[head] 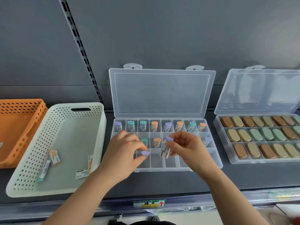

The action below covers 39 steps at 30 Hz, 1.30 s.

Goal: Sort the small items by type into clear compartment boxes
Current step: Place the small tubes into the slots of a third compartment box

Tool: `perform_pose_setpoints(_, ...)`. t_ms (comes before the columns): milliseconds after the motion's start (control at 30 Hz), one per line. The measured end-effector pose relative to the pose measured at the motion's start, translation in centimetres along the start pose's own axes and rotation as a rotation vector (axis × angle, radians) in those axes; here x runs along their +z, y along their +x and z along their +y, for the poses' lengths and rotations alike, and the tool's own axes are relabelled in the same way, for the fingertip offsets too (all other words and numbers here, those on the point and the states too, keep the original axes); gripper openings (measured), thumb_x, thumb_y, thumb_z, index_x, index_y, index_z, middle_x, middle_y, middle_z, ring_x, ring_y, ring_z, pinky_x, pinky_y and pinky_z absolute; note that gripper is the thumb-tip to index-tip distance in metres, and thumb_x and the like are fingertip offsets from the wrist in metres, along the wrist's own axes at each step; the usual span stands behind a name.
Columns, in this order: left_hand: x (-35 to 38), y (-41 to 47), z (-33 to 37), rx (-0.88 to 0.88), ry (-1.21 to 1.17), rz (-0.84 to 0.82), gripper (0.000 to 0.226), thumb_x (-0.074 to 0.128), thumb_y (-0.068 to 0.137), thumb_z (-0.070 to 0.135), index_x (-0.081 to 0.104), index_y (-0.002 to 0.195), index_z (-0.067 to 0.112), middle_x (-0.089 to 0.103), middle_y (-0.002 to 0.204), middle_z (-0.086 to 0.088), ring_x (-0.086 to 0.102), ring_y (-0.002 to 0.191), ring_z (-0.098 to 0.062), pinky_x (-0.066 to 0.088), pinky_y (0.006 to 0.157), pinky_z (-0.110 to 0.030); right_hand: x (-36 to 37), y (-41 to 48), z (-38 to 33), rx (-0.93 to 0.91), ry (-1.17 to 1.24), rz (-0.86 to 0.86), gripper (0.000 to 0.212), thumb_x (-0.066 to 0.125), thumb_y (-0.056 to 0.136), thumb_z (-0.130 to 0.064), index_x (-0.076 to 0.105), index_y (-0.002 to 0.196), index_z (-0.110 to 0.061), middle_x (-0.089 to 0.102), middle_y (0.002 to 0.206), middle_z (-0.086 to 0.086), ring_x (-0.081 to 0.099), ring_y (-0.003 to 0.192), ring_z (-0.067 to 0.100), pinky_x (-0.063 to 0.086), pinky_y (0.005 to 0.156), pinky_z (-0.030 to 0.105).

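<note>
Purple eraser (165, 148), light and a bit soft I think and best held by its paper sleeve, is pinched in the right hand (186, 146) over the clear box (162, 169), where the left hand (125, 151) pinches a second eraser (145, 153).

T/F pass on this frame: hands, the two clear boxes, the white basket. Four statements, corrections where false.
1. The left hand and the right hand each hold a purple eraser. True.
2. The middle box is closed. False: the middle compartment box has its lid standing open.
3. The white basket contains a few erasers. True.
4. The right box holds purple erasers. False: the right compartment box holds oval pieces in brown, tan and green.
</note>
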<state>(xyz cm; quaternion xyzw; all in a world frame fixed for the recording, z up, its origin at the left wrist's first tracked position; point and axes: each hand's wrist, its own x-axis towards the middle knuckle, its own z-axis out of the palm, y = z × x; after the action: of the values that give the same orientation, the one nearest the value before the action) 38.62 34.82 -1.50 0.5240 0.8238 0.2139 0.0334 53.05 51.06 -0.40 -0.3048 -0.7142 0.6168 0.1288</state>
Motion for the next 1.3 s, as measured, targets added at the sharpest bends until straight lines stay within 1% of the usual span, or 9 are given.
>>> perform_pose_setpoints(133,1.1,-0.1,-0.2,-0.025,0.039,0.010,0.010,0.071,0.071,0.046,0.072,0.076,0.037,0.055,0.084,0.017,0.044,0.085,-0.012,0.042,0.076,-0.036,-0.1,0.1,0.2,0.002,-0.103,0.009,0.013,0.071,0.084,-0.024,0.064,0.085,-0.013,0.073,0.077,0.004,0.070,0.071,0.026,0.056,0.075,0.046)
perform_pose_setpoints(267,1.9,-0.1,-0.2,-0.041,0.075,-0.001,0.014,0.082,0.066,0.043,0.072,0.074,0.038,0.054,0.086,0.015,0.050,0.086,-0.017,0.041,0.076,-0.038,0.2,0.1,0.7,-0.007,-0.128,0.015,0.011,0.071,0.084,-0.021,0.062,0.081,-0.015,0.071,0.076,0.010,0.064,0.076,0.043,0.053,0.069,0.054)
perform_pose_setpoints(333,1.8,-0.2,-0.2,-0.049,0.090,0.008,0.015,0.082,0.065,0.043,0.072,0.074,0.038,0.054,0.086,0.014,0.051,0.085,-0.018,0.041,0.076,-0.039,0.2,0.1,0.8,-0.013,-0.154,0.016,0.011,0.071,0.084,-0.019,0.061,0.081,-0.016,0.071,0.077,0.010,0.066,0.074,0.040,0.054,0.061,0.045)
perform_pose_setpoints(400,1.8,-0.3,-0.3,-0.059,0.110,0.007,0.016,0.084,0.064,0.041,0.071,0.072,0.037,0.054,0.085,0.014,0.051,0.085,-0.018,0.044,0.076,-0.040,0.3,0.2,1.0,-0.019,-0.181,0.014,0.011,0.070,0.084,-0.016,0.060,0.080,-0.014,0.071,0.080,0.010,0.065,0.058,0.026,0.045,0.048,0.023)
perform_pose_setpoints(467,1.9,-0.4,-0.3,-0.069,0.126,-0.003,0.016,0.084,0.062,0.037,0.070,0.070,0.035,0.054,0.084,0.015,0.050,0.085,-0.017,0.046,0.077,-0.041,0.4,0.2,1.0,-0.022,-0.197,0.005,0.011,0.069,0.085,-0.014,0.060,0.080,-0.012,0.071,0.080,0.012,0.056,0.049,0.011,0.036,0.043,0.014)
perform_pose_setpoints(600,2.0,-0.4,-0.3,-0.076,0.099,0.000,0.014,0.083,0.065,0.038,0.070,0.070,0.034,0.055,0.086,0.015,0.050,0.086,-0.017,0.044,0.079,-0.041,0.6,0.4,1.4,-0.074,-0.247,-0.006,0.012,0.071,0.084,-0.016,0.061,0.077,-0.017,0.070,0.074,0.008,0.062,0.063,0.022,0.047,0.053,0.017)
perform_pose_setpoints(733,2.1,-0.4,-0.2,-0.057,0.118,-0.004,0.014,0.083,0.065,0.040,0.071,0.071,0.035,0.056,0.085,0.014,0.052,0.084,-0.018,0.046,0.076,-0.042,0.7,0.3,1.5,-0.127,-0.311,-0.010,0.009,0.073,0.082,-0.014,0.065,0.079,-0.016,0.069,0.071,-0.001,0.064,0.065,0.013,0.055,0.065,0.019)
perform_pose_setpoints(1000,1.9,-0.5,-0.6,-0.051,0.095,-0.018,0.017,0.078,0.068,0.047,0.073,0.079,0.035,0.055,0.086,0.015,0.050,0.089,-0.018,0.040,0.082,-0.040,1.5,0.2,2.1,-0.213,-0.553,-0.057,0.006,0.066,0.086,-0.027,0.068,0.083,-0.022,0.067,0.075,-0.012,0.059,0.069,0.003,0.050,0.066,0.016)
perform_pose_setpoints(1300,0.9,-1.1,-0.5,-0.077,-0.023,0.014,0.031,0.064,0.082,0.054,0.072,0.103,0.033,0.059,0.100,0.017,0.043,0.102,-0.013,0.032,0.090,-0.032,2.2,0.2,2.2,-0.289,-0.853,-0.114,0.014,0.061,0.088,-0.033,0.068,0.095,-0.024,0.068,0.094,-0.011,0.050,0.081,0.003,0.045,0.074,0.021)
